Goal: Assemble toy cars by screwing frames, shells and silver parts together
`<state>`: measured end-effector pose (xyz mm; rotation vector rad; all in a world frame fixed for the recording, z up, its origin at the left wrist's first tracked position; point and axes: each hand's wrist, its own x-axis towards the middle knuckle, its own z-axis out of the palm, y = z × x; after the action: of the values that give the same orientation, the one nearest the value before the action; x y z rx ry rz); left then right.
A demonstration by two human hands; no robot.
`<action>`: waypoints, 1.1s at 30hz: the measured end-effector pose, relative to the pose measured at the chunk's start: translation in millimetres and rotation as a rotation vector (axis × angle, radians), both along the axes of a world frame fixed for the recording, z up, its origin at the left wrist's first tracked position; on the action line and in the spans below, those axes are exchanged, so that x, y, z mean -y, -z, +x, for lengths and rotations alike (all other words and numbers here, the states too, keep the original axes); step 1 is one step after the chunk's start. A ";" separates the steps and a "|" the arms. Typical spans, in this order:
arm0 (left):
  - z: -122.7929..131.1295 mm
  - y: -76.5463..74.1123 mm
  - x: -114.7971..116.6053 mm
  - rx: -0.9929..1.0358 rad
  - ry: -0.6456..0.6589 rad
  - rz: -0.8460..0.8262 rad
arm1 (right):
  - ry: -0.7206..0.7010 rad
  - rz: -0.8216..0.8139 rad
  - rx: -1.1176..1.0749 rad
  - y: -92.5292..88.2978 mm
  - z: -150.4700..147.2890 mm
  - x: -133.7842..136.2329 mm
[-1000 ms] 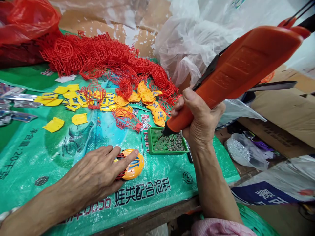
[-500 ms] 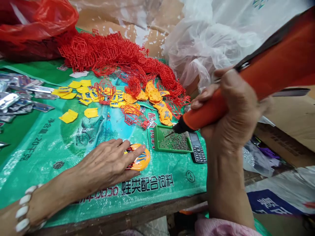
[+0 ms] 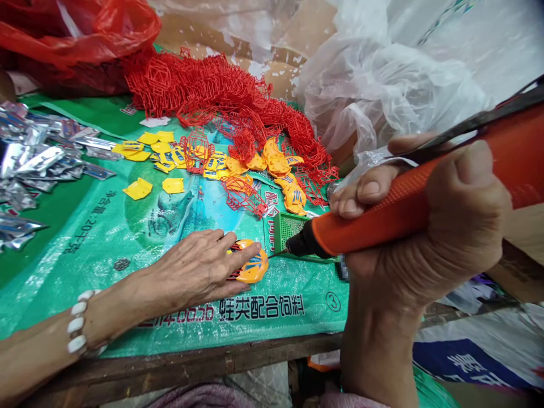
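My left hand (image 3: 199, 263) lies flat-backed over an orange plastic toy part (image 3: 257, 265) with blue markings, its thumb and fingers holding it against the green sack. Red pieces show under the fingers; the rest of the part is covered. An orange electric screwdriver (image 3: 382, 221) with a black nose is in my right hand (image 3: 463, 226), fingers wrapped round its body. Its thin bit points left, the tip close to the toy part's right edge; I cannot tell if they touch. Behind the nose stands a green tray (image 3: 285, 224), partly hidden, its screws mostly out of sight.
Beyond my hands lie yellow pieces (image 3: 138, 188), orange shells (image 3: 293, 192) and a long heap of red plastic frames (image 3: 212, 90). Silver strips (image 3: 46, 164) are piled left. A red bag (image 3: 85, 34) and clear plastic (image 3: 382, 85) stand behind. The wooden table edge (image 3: 212, 362) runs along the front.
The screwdriver has come down and left from over the screw tray to beside the toy part. My left hand still holds the part. The view has shifted slightly.
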<state>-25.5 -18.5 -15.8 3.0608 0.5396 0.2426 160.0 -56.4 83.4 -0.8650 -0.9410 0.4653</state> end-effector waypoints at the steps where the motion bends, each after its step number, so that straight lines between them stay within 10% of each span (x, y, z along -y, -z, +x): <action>1: 0.0 0.2 0.1 -0.009 -0.002 0.001 | -0.015 -0.002 -0.001 1.8 0.4 1.1; 33: 1.3 3.7 -0.2 0.006 -0.010 -0.026 | -0.074 -0.096 0.122 8.8 -6.8 12.2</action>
<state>-24.1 -18.4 -19.5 3.0319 0.5535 0.2435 153.2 -68.6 74.7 -0.9558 -1.0719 0.5289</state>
